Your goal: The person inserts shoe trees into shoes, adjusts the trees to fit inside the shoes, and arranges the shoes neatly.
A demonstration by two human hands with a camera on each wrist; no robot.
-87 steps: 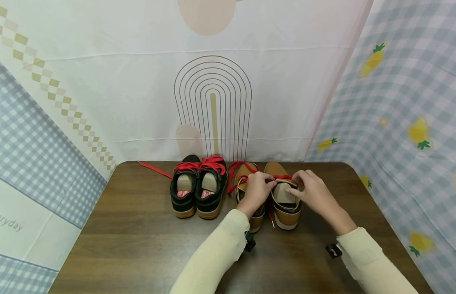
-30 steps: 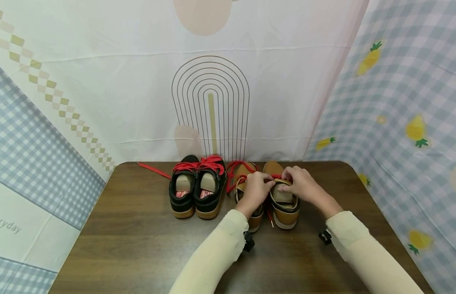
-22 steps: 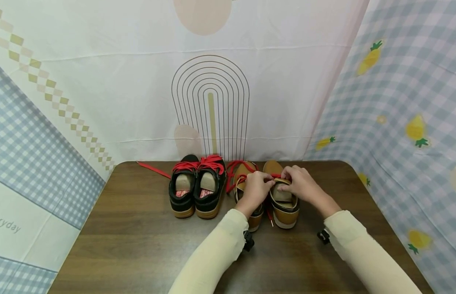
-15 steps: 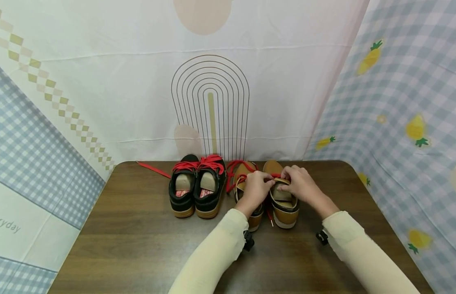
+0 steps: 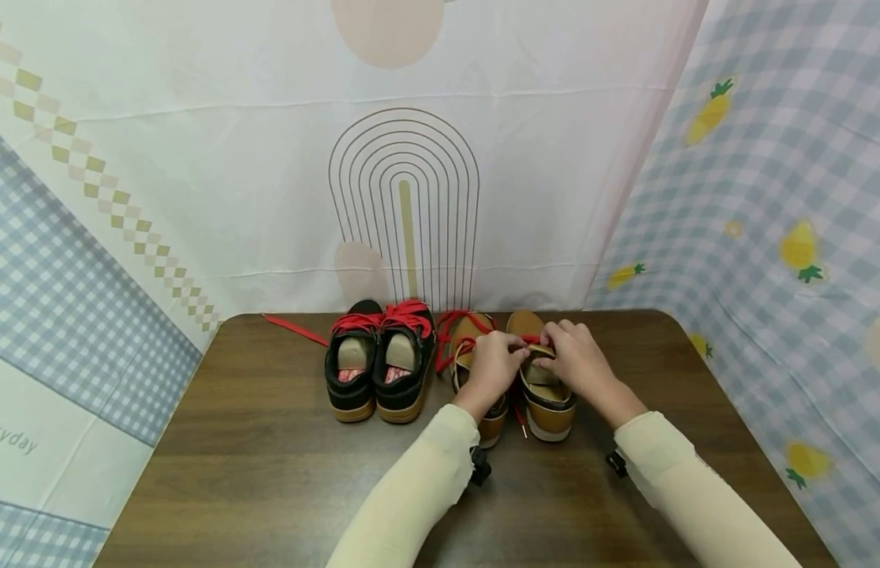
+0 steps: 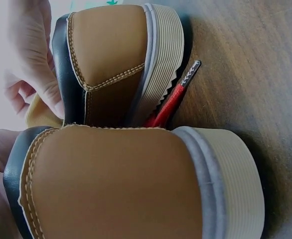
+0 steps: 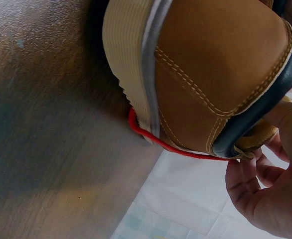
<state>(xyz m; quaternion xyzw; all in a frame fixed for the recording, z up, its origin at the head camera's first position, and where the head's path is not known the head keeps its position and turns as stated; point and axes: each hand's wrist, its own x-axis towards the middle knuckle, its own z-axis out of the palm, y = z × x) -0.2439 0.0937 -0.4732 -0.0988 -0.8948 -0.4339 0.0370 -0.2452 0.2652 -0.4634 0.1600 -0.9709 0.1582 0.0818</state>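
Note:
Two tan shoes with red laces stand side by side, heels toward me. My right hand (image 5: 578,359) pinches the front of the right tan shoe's (image 5: 550,416) opening, at the tongue and the eyelet edge. In the right wrist view a red lace (image 7: 178,151) runs to those fingertips. Reaching over the left tan shoe (image 5: 493,430), my left hand (image 5: 493,364) pinches at the left side of the right shoe's tongue; its exact hold is hidden. A beige piece (image 5: 545,374) shows inside the right shoe's opening. One lace tip (image 6: 190,74) lies on the table between the shoes.
A pair of black shoes (image 5: 400,402) with red laces stands to the left, a loose lace (image 5: 296,328) stretching out beside it. The brown wooden table (image 5: 270,473) ends at a white patterned cloth (image 5: 270,197) behind; a checked cloth (image 5: 752,315) hangs at the right.
My right hand has moved left, from the right side of the shoe's opening to its front. Less of the beige piece shows now, and more insole is visible. My left hand has stayed put.

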